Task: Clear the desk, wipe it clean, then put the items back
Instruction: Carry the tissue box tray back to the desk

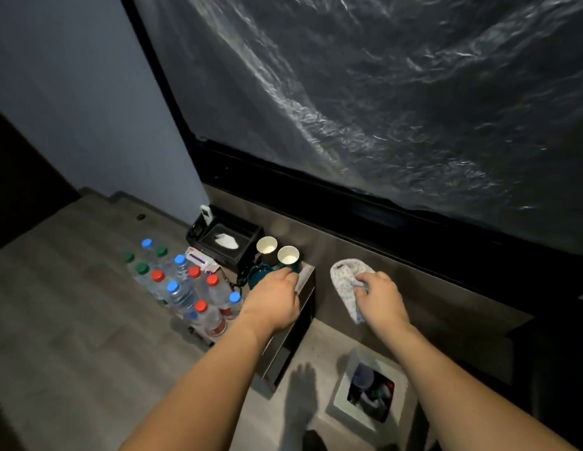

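My left hand [273, 297] reaches over the near corner of a small dark desk [308, 271], its fingertips at the base of a dark green cup [288, 258] with a white inside. A second cup [266, 246] stands just behind it, and a teal saucer [258, 275] lies to their left. A black tissue box [225, 239] with a white tissue sits at the desk's back. My right hand [379, 296] grips a white patterned cloth [346, 277], held in the air to the right of the desk.
Several water bottles [183, 289] with red, blue and green caps stand on the wood floor left of the desk, beside a white box [200, 258]. A white bin [370, 390] holding rubbish stands below my right arm. A plastic-covered dark panel fills the wall behind.
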The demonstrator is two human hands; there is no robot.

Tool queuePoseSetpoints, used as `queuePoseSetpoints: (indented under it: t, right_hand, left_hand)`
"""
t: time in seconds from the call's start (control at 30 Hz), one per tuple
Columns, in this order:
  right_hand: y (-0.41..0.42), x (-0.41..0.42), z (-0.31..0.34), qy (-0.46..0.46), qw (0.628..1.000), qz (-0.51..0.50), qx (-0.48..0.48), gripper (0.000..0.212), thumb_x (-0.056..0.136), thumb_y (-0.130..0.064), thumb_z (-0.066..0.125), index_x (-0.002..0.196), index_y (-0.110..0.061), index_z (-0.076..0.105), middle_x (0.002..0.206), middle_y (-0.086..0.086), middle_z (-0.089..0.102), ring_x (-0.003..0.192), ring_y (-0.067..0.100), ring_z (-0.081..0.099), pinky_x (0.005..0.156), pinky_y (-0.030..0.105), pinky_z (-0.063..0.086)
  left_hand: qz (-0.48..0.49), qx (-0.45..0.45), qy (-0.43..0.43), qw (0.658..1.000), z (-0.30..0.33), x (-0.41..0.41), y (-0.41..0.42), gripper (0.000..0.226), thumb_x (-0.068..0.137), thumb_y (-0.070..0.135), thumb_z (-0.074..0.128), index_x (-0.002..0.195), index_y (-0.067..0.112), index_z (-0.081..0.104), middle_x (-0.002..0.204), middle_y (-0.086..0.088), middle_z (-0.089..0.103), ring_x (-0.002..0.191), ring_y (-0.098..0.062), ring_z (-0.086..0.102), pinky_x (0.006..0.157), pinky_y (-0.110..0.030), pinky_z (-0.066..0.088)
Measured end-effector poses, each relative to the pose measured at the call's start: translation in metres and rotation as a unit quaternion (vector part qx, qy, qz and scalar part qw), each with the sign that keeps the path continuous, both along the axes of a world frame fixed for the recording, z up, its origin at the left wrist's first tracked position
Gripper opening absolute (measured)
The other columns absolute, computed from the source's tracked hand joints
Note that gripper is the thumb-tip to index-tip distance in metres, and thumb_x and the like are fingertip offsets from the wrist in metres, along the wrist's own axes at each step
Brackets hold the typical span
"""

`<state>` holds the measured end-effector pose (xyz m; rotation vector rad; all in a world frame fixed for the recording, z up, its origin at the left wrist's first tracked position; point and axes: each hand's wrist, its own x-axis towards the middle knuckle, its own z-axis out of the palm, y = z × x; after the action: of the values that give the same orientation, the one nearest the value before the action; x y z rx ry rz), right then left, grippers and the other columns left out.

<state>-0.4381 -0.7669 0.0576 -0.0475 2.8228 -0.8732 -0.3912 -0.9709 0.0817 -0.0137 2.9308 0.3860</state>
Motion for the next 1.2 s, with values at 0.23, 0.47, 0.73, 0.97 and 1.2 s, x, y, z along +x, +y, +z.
queuePoseSetpoints:
  t: [0.23,0.47,0.73,0.97,1.2]
  right_hand:
    - [-0.021,-0.094,-0.049,0.026,0.997,-0.076,0.002,0.036,0.093,-0.015,0.053,0.129,-0.013,0.06,0.129,0.014,0.051,0.116,0.032,0.053,0.1,0.034,0.039]
    - [-0.03,-0.173,-0.095,0.129,0.981,-0.148,0.004,0.029,0.092,-0.014,0.054,0.117,-0.002,0.064,0.115,0.025,0.056,0.106,0.043,0.054,0.094,0.042,0.042]
    - [-0.039,-0.232,-0.127,0.067,0.985,-0.139,0.071,0.032,0.095,-0.02,0.049,0.12,-0.005,0.062,0.116,0.024,0.063,0.109,0.04,0.059,0.088,0.037,0.047]
    - [-0.047,-0.182,-0.118,0.14,0.978,-0.149,0.047,0.039,0.091,-0.023,0.056,0.122,0.001,0.057,0.117,0.025,0.057,0.111,0.042,0.05,0.099,0.045,0.038]
    - [-0.067,-0.065,-0.041,0.077,0.996,-0.043,-0.022,0.051,0.094,-0.022,0.055,0.142,-0.009,0.045,0.15,0.008,0.04,0.141,0.025,0.03,0.118,0.036,0.021]
  left_hand:
    - [-0.046,0.015,-0.009,0.999,-0.062,-0.114,-0.021,0.037,0.092,0.021,0.042,0.125,0.009,0.052,0.131,-0.006,0.052,0.122,-0.027,0.047,0.1,-0.039,0.042]
    - [-0.121,-0.028,-0.048,0.991,-0.14,-0.157,-0.023,0.045,0.094,0.023,0.045,0.138,0.012,0.044,0.145,-0.006,0.042,0.132,-0.026,0.04,0.108,-0.034,0.032]
    - [-0.112,-0.008,-0.041,0.993,-0.176,-0.199,-0.022,0.048,0.096,0.024,0.044,0.143,0.011,0.041,0.148,-0.006,0.039,0.136,-0.024,0.036,0.111,-0.029,0.026]
    - [-0.088,0.014,-0.046,0.995,-0.155,-0.178,-0.021,0.049,0.095,0.022,0.043,0.143,0.011,0.041,0.148,-0.005,0.04,0.135,-0.024,0.038,0.111,-0.029,0.028]
    - [0.003,0.07,-0.017,0.997,-0.065,-0.095,-0.034,0.043,0.095,0.022,0.043,0.136,0.012,0.046,0.139,-0.005,0.047,0.127,-0.022,0.043,0.109,-0.031,0.034]
